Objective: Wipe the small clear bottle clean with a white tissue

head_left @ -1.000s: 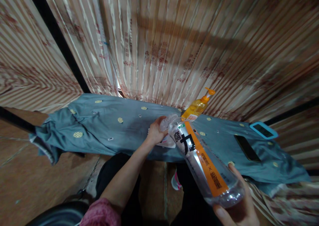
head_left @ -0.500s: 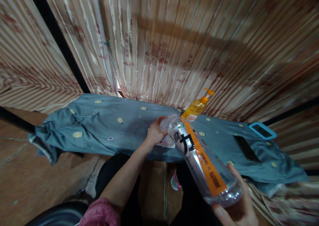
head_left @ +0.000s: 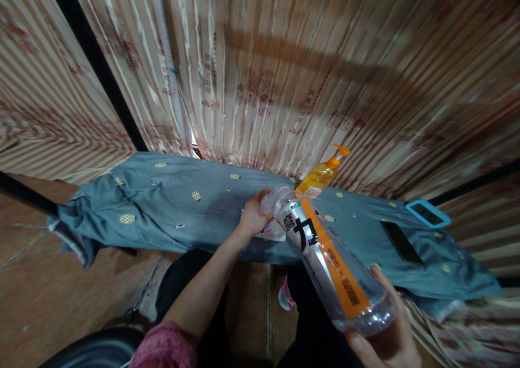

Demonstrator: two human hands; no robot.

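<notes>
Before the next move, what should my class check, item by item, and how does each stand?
1. Right hand grips large bottle near its base: ok.
2. Left hand at the clear plastic piece by the bottle's neck: ok.
3. Bottle's mouth lined up with that piece: cannot tell.
4. Large bottle upright: not ok, it is tilted.
5. Pump bottle stands on the cloth: ok.
6. Phone lies apart from the large bottle: ok.

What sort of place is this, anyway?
Possibly a small makeshift booth, though I can't be sure: striped, printed sheeting forms the walls, a dark pole slants across it at the left, and a blue-grey cloth covers what seems a narrow table or bench.
</notes>
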